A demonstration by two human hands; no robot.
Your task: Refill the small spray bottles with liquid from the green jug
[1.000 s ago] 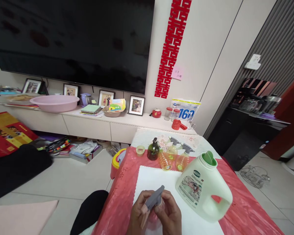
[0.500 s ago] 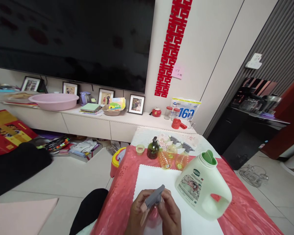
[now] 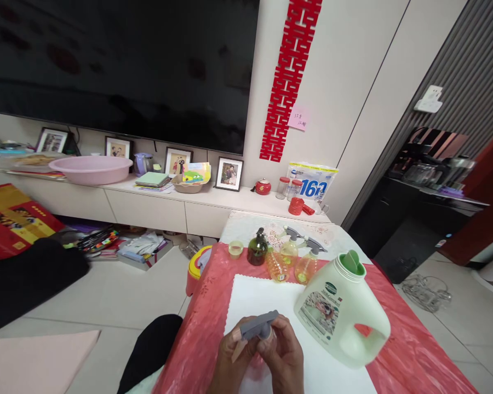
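Both hands hold a spray bottle with a grey trigger head (image 3: 258, 326), low over the white sheet. My left hand (image 3: 231, 353) is closed around the nozzle side of the head. My right hand (image 3: 285, 353) grips the collar from the other side, its thumb against the neck. The pinkish body of the bottle is mostly hidden below the fingers. Right of my hands stands a large pale green detergent jug (image 3: 340, 312), a green cap (image 3: 352, 261) sitting tilted in its mouth. Beyond them are clear spray bottles (image 3: 306, 268) with yellowish liquid and a dark green pump bottle (image 3: 257, 249).
A small pale cup (image 3: 235, 249) sits at the table's far left. Under the hands lies a white sheet (image 3: 250, 293) on a red plastic tablecloth (image 3: 205, 306). A yellow and red stool (image 3: 194, 268) stands beside the table. Behind runs a white cabinet (image 3: 148, 210).
The grey trigger head has turned slightly to lie flatter across my hands, and my fingers have shifted around it. The bottles and jug stay in place.
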